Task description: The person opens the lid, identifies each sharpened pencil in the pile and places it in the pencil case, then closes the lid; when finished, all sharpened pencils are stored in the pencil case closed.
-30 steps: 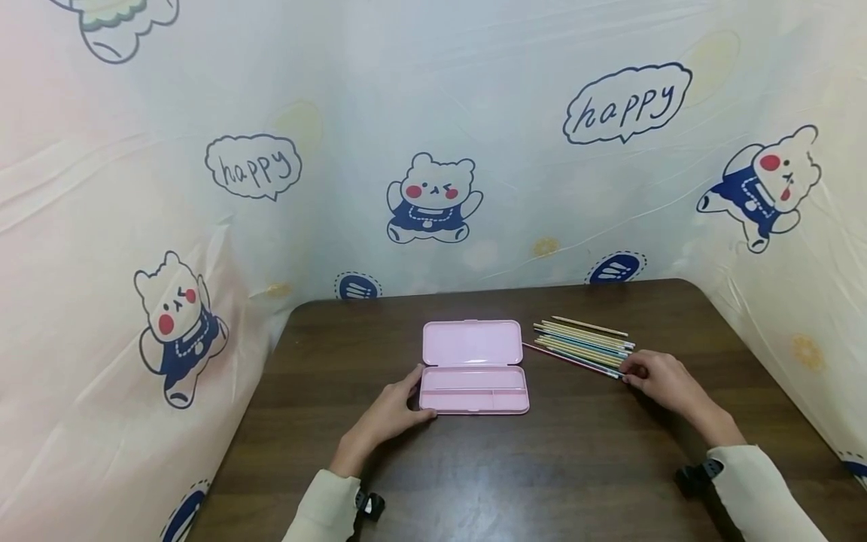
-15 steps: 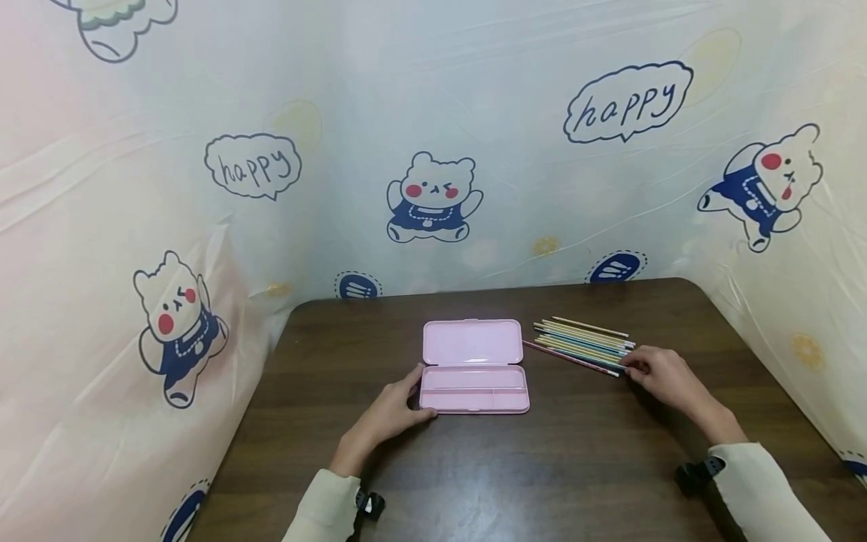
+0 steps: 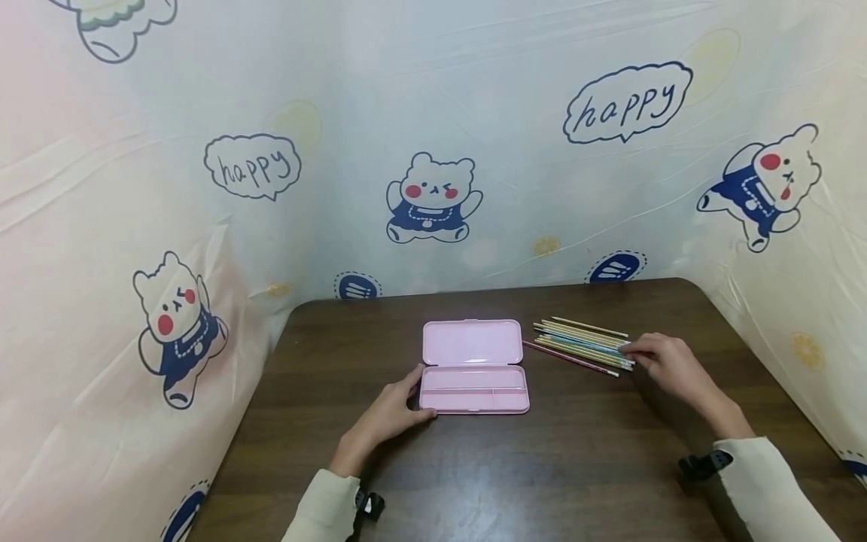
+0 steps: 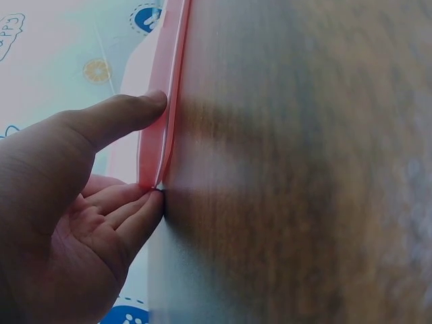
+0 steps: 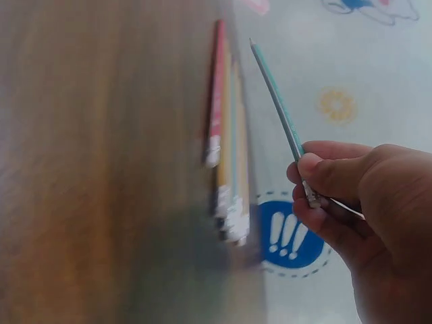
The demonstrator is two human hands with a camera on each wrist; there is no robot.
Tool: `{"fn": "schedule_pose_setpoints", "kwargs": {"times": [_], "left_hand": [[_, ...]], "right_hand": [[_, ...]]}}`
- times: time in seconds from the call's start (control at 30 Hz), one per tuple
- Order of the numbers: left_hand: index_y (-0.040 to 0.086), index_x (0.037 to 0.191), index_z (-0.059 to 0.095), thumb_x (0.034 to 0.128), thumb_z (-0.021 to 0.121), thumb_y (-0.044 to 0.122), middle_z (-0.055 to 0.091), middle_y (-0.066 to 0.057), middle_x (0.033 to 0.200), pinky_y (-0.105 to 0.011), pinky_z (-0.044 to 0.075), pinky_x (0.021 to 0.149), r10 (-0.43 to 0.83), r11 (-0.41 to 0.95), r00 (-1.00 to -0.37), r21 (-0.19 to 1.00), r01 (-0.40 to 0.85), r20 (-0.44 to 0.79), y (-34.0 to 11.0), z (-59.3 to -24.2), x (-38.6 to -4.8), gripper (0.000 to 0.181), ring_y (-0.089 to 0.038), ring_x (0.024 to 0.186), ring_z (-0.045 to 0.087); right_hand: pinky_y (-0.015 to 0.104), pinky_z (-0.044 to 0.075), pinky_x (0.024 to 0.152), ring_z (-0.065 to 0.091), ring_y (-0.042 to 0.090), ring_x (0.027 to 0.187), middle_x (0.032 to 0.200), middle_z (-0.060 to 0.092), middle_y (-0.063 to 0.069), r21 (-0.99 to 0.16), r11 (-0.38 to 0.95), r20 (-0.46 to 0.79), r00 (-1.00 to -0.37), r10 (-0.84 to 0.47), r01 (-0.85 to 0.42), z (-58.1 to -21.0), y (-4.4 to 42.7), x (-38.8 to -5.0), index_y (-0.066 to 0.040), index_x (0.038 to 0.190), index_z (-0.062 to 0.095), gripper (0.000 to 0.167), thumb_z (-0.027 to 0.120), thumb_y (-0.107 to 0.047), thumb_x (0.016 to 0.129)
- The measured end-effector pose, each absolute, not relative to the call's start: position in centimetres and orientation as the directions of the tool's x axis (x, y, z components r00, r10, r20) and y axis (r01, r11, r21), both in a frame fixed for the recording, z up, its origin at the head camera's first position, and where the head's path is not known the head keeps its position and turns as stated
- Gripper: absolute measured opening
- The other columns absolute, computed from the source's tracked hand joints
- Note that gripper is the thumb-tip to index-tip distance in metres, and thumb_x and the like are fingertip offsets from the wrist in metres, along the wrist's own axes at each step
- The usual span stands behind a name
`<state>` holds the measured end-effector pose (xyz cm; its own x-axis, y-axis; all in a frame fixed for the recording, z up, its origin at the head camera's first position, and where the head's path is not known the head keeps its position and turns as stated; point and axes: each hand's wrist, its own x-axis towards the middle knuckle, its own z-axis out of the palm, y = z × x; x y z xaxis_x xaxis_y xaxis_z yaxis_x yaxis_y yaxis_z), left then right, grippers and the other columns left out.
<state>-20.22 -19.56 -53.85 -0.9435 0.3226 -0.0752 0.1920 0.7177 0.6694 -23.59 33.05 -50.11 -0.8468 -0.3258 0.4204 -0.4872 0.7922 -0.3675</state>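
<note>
A pink pencil case (image 3: 472, 342) lies open on the table, its lid folded back and the divided tray nearer me. My left hand (image 3: 386, 412) holds the tray's left end; in the left wrist view the thumb lies along the front wall (image 4: 158, 135) and the other fingers are at the corner. My right hand (image 3: 667, 369) pinches a teal pencil (image 5: 277, 101) by its eraser end between thumb and fingers, raised above the others in the right wrist view. Below it, several yellow and blue pencils (image 3: 576, 350) lie side by side, with a red pencil (image 3: 572, 360) nearest me.
The brown wooden table (image 3: 542, 467) has rounded far corners. A pale curtain (image 3: 325, 188) printed with bears and lettering hangs behind and at both sides. A dark strap device (image 3: 704, 464) sits on the right wrist, another device (image 3: 370, 504) on the left.
My right hand has moved slightly up and away from the near pencils, and now lifts the teal pencil from the group. The left hand and pencil case have stayed still.
</note>
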Motion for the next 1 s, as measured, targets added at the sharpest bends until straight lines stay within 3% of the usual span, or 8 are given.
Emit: {"fn": "schedule_pose_setpoints", "kwargs": {"times": [0.23,0.53,0.67,1.0], "left_hand": [[0.014,0.17,0.029,0.0937,0.082,0.043,0.035,-0.011,0.174,-0.052,0.044,0.121,0.325,0.715,-0.943,0.672,0.192,-0.075,-19.5,-53.8,-20.3,0.097,-0.032,0.155,0.046],[0.012,0.169,0.029,0.0937,0.083,0.041,0.035,-0.012,0.173,-0.051,0.045,0.121,0.329,0.716,-0.943,0.666,0.207,-0.06,-19.7,-53.9,-20.3,0.097,-0.032,0.154,0.046],[0.012,0.17,0.029,0.0936,0.083,0.041,0.036,-0.012,0.173,-0.051,0.044,0.122,0.323,0.719,-0.944,0.666,0.199,-0.067,-19.8,-53.8,-20.3,0.098,-0.032,0.155,0.046],[0.013,0.17,0.028,0.0942,0.082,0.042,0.036,-0.012,0.173,-0.052,0.044,0.122,0.329,0.716,-0.942,0.668,0.201,-0.068,-19.5,-53.7,-20.3,0.097,-0.032,0.155,0.045]], "right_hand": [[0.023,0.055,0.064,0.064,0.009,0.082,0.095,0.079,0.004,-0.385,0.778,0.433,-0.842,-0.322,-0.496,-47.8,31.7,-23.6,-0.006,0.106,0.085,0.028,0.077,0.013,0.087],[0.031,0.06,0.078,0.071,0.023,0.091,0.102,0.08,0.004,-0.42,0.746,0.426,-0.838,-0.341,-0.517,-45.0,28.4,-23.6,-0.008,0.11,0.085,0.028,0.075,0.011,0.091],[0.036,0.062,0.081,0.072,0.023,0.093,0.102,0.08,0.003,-0.43,0.724,0.43,-0.828,-0.36,-0.539,-44.0,26.7,-23.7,-0.009,0.11,0.085,0.029,0.076,0.01,0.091],[0.027,0.061,0.079,0.07,0.019,0.092,0.1,0.079,0.003,-0.418,0.655,0.482,-0.765,-0.428,-0.63,-42.8,23.6,-24.4,-0.008,0.107,0.085,0.03,0.077,0.013,0.088]]}}
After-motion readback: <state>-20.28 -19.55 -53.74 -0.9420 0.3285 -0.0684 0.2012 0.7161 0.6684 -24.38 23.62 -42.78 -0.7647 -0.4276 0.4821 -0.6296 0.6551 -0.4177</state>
